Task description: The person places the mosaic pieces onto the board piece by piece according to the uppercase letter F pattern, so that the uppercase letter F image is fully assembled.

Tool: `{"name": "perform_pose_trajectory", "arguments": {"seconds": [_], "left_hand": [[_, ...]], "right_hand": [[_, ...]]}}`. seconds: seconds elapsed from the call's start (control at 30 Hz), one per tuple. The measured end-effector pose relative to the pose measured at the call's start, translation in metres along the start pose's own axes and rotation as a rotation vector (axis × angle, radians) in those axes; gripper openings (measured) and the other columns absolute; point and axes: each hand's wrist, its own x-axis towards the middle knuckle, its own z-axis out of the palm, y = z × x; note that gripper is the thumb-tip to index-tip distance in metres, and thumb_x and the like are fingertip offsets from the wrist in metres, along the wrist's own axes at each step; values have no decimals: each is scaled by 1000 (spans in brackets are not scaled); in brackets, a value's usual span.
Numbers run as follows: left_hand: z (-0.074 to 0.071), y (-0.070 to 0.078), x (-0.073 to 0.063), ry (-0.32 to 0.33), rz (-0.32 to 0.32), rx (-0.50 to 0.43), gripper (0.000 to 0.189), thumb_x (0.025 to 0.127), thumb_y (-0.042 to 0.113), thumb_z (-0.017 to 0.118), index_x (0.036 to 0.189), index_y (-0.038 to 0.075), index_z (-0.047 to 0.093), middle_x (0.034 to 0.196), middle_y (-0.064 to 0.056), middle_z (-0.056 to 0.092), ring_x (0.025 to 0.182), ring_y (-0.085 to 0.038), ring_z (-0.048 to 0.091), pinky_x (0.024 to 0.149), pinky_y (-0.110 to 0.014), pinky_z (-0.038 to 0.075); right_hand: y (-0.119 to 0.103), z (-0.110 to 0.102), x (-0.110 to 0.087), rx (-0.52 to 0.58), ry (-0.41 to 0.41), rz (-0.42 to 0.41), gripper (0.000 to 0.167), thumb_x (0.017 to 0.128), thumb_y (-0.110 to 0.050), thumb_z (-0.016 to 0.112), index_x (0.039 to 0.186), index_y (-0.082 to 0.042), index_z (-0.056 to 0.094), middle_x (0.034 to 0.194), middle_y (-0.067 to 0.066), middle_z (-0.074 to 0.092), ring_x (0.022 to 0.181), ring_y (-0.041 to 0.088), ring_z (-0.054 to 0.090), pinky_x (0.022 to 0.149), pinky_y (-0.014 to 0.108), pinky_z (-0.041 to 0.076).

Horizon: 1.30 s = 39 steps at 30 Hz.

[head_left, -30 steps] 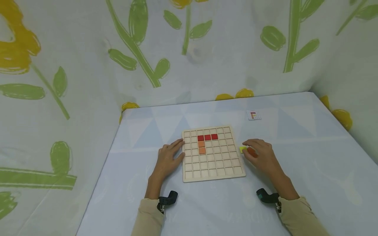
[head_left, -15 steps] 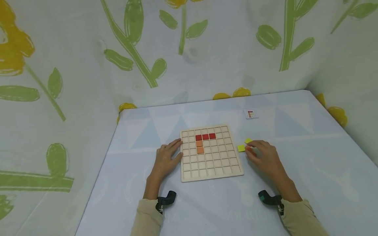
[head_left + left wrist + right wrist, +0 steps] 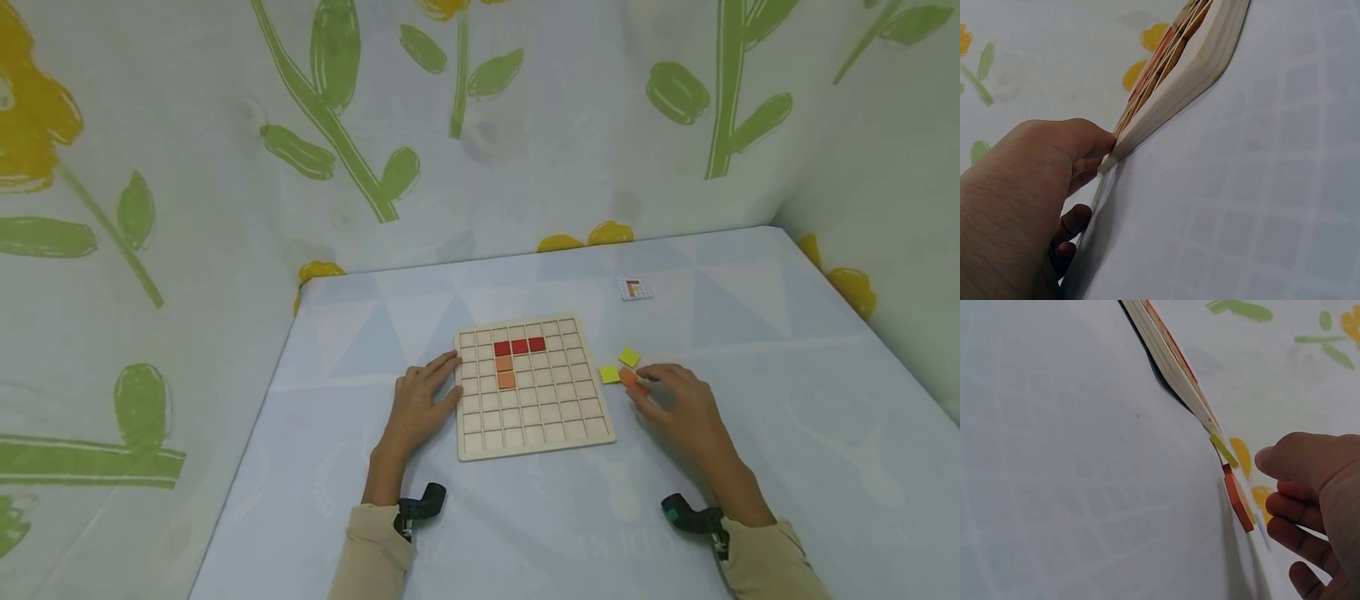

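Observation:
A pale wooden grid board (image 3: pixel 534 417) lies on the table, with three red tiles (image 3: pixel 520 347) in a row and two orange tiles (image 3: pixel 506 380) below the leftmost one. My left hand (image 3: pixel 422 407) rests against the board's left edge, thumb and fingertips touching its rim. Right of the board lie two yellow tiles (image 3: pixel 628 357) and loose orange pieces (image 3: pixel 627 377), partly hidden in the head view by the fingers. Over them is my right hand (image 3: pixel 681 407), fingers loosely bent. The right wrist view shows its thumb (image 3: pixel 1272 459) apart from the orange tile (image 3: pixel 1239 500).
A small pattern card (image 3: pixel 634 288) printed with a coloured grid lies near the table's far edge. The pale table (image 3: pixel 525 533) meets a flower-printed cloth wall (image 3: pixel 540 192) at the back. A black wrist camera (image 3: pixel 426 502) is strapped to each wrist.
My right hand has drawn back slightly to the right, uncovering the second yellow tile and more of the orange pieces. The left hand stays at the board's edge. The head view has shifted a little.

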Motion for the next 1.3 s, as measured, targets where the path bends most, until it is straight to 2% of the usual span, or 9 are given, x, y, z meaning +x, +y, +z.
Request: {"name": "perform_pose_trajectory", "arguments": {"seconds": [0.13, 0.23, 0.43, 0.6, 0.83, 0.93, 1.07, 1.17, 1.3], "left_hand": [[1, -1, -1, 12, -5, 10, 50, 98, 36, 60, 146, 24, 54, 153, 10, 45, 110, -22, 49, 95, -45, 34], [1, -1, -1, 21, 0, 13, 50, 98, 35, 60, 146, 24, 55, 153, 10, 45, 111, -23, 50, 95, -46, 34], [-2, -2, -2, 19, 3, 28, 49, 98, 35, 60, 146, 23, 55, 154, 8, 45, 111, -25, 51, 95, -48, 35], [-5, -3, -2, 16, -12, 32, 50, 99, 36, 60, 147, 24, 54, 154, 9, 43, 110, -24, 50, 95, -47, 34], [-2, -2, -2, 15, -10, 4, 50, 98, 35, 60, 146, 24, 54, 154, 8, 44, 111, -24, 50, 96, -47, 34], [0, 0, -2, 16, -8, 12, 50, 98, 35, 60, 146, 24, 54, 154, 8, 44, 110, -23, 49, 96, -47, 34], [0, 2, -1, 19, 3, 12, 50, 98, 35, 60, 146, 23, 55, 154, 8, 45, 109, -23, 50, 95, -47, 34], [0, 2, 0, 10, 1, 15, 49, 99, 35, 60, 146, 23, 54, 154, 8, 45, 110, -23, 50, 95, -47, 35], [1, 2, 0, -5, -6, 22, 50, 99, 36, 60, 147, 24, 54, 154, 9, 44, 111, -22, 50, 95, -45, 34]], "right_hand": [[1, 1, -2, -3, 15, -34, 35, 71, 2, 86, 102, 3, 70, 100, 15, 70, 95, 33, 63, 79, 45, 47], [1, 1, -3, -5, -8, -1, 36, 71, 3, 86, 103, 4, 70, 101, 17, 69, 97, 35, 63, 82, 48, 47], [1, 5, -4, -41, -74, 116, 34, 75, 0, 84, 105, 2, 70, 105, 18, 69, 104, 39, 60, 89, 59, 41], [1, 8, -2, -61, -82, 115, 29, 77, 2, 81, 104, 2, 70, 103, 18, 70, 102, 38, 60, 89, 56, 43], [-3, -1, 0, -88, -101, 156, 23, 80, -3, 80, 101, 2, 72, 98, 16, 71, 97, 36, 61, 85, 53, 47], [-4, -4, 1, -61, -90, 139, 22, 81, -4, 81, 101, 0, 72, 99, 14, 71, 95, 33, 62, 81, 51, 48], [-7, -6, 5, -11, -59, 68, 26, 78, 0, 82, 103, -2, 72, 101, 12, 71, 95, 30, 62, 79, 47, 48], [-11, -9, 11, 20, -59, 20, 30, 76, 3, 82, 104, -3, 71, 102, 10, 71, 98, 29, 61, 81, 43, 46], [-17, -12, 18, 47, -86, -32, 33, 74, 6, 81, 104, -3, 70, 104, 10, 70, 101, 29, 60, 85, 46, 44]]}}
